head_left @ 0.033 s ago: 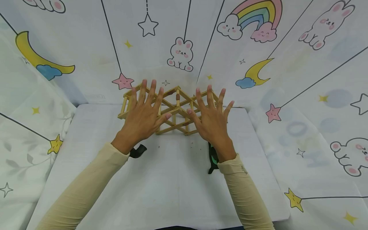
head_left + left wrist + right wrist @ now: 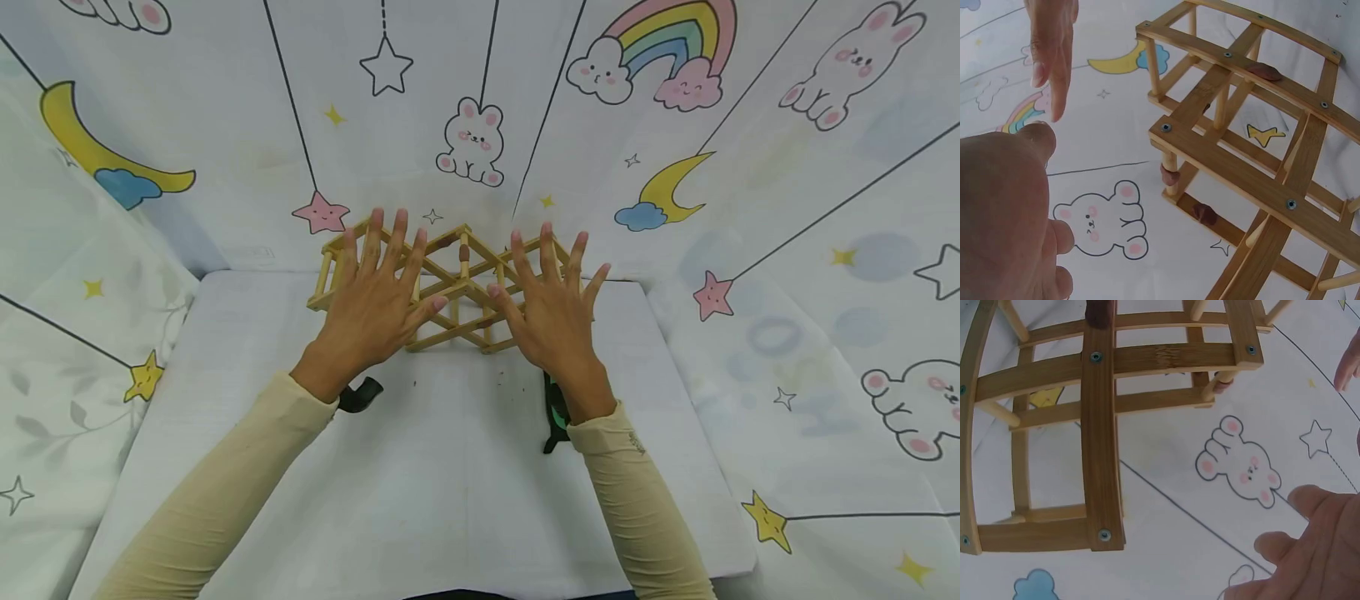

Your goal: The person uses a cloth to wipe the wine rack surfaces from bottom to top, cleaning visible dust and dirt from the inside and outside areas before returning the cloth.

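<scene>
A wooden lattice rack of crossed slats and dowels (image 2: 467, 287) stands at the back of the white table. My left hand (image 2: 367, 312) is in front of its left part in the head view, fingers straight and spread. Likewise spread, my right hand (image 2: 551, 321) covers some of its right part. The left wrist view has the left hand (image 2: 1004, 212) apart from the slats (image 2: 1229, 165). A gap also separates the right hand (image 2: 1316, 544) from the rack (image 2: 1100, 450) in the right wrist view. Reddish-brown lumps (image 2: 1205, 214) sit on some slats and a dowel.
Black wrist gear shows beside the left wrist (image 2: 362, 395) and under the right wrist (image 2: 555, 417). The white tabletop (image 2: 450, 500) extends towards the person. Printed cloth (image 2: 472, 50) with rabbits, stars and moons rises behind the table and along both sides.
</scene>
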Available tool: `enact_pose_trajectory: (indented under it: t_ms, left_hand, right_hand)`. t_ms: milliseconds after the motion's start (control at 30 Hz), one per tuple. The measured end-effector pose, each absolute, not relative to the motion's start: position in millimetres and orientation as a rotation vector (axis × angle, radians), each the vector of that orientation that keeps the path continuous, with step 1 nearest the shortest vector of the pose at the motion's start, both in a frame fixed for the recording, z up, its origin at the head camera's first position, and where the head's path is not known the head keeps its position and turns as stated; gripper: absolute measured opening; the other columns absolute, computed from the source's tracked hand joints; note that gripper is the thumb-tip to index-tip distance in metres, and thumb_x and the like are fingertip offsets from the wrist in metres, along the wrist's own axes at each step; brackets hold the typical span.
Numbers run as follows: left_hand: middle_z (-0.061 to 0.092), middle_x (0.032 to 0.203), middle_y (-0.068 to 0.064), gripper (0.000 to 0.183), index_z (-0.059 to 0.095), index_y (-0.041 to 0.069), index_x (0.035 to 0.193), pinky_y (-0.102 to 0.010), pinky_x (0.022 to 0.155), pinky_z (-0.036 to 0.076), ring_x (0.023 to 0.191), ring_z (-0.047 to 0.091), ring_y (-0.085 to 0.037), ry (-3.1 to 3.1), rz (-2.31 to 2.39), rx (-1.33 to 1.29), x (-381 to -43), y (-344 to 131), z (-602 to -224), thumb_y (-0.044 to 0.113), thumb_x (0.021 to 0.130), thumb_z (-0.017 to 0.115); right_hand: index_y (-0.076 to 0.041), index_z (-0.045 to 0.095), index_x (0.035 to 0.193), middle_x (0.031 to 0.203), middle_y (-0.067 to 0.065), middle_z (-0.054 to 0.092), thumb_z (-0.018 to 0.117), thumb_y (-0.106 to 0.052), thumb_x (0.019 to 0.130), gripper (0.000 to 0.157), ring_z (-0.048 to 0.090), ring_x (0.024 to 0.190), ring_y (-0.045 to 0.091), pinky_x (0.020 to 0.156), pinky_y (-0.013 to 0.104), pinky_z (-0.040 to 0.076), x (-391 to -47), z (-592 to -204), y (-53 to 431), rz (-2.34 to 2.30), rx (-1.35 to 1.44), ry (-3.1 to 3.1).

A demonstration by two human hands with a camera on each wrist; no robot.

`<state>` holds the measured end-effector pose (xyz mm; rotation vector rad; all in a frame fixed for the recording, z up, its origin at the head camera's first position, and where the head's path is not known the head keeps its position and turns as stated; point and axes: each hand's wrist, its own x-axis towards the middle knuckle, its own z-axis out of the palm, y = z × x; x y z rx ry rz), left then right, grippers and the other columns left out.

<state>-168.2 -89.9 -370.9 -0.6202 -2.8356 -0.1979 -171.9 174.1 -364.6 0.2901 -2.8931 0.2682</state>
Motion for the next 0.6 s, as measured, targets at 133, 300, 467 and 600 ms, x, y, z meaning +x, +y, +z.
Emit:
enact_pose_trajectory:
  t_ms: [133, 300, 467, 600]
  left_hand:
    - [-0.018, 0.177, -0.017, 0.087, 0.004, 0.012, 0.172, -0.069, 0.129, -0.006, 0.164, -0.018, -0.044, -2.849, -0.191, -0.612, -169, -90, -372, 0.065, 0.11, 0.034]
    - [-0.021, 0.175, -0.021, 0.086, -0.004, 0.013, 0.171, -0.068, 0.13, -0.003, 0.164, -0.017, -0.043, -2.888, -0.23, -0.593, -172, -96, -375, 0.064, 0.112, 0.032]
    - [0.01, 0.177, -0.024, 0.083, 0.012, 0.007, 0.172, -0.061, 0.133, 0.006, 0.166, 0.01, -0.041, -2.81, -0.417, -0.556, -178, -107, -381, 0.051, 0.112, 0.049]
    - [0.054, 0.159, -0.022, 0.072, 0.043, 0.003, 0.162, -0.057, 0.127, 0.032, 0.15, 0.047, -0.041, -2.621, -0.617, -0.47, -182, -122, -391, 0.036, 0.104, 0.072]
  right_hand:
    - [-0.044, 0.0, 0.169, 0.179, 0.001, -0.011, 0.022, -0.081, 0.102, 0.08, -0.022, 0.162, 0.047, 0.12, 0.081, -0.012, -174, -366, 174, 0.277, 0.275, -2.892]
    - [-0.04, 0.009, 0.171, 0.181, 0.009, 0.007, 0.042, -0.071, 0.105, 0.08, 0.002, 0.165, 0.049, 0.126, 0.077, 0.004, -173, -370, 181, 0.392, 0.25, -2.802]
    - [-0.032, 0.029, 0.17, 0.17, 0.015, 0.039, 0.061, -0.051, 0.106, 0.073, 0.036, 0.153, 0.042, 0.119, 0.068, 0.032, -167, -382, 203, 0.698, 0.223, -2.608]
    - [-0.034, 0.037, 0.166, 0.155, 0.016, 0.052, 0.066, -0.041, 0.106, 0.067, 0.047, 0.138, 0.037, 0.108, 0.063, 0.042, -160, -400, 228, 0.927, 0.143, -2.517]
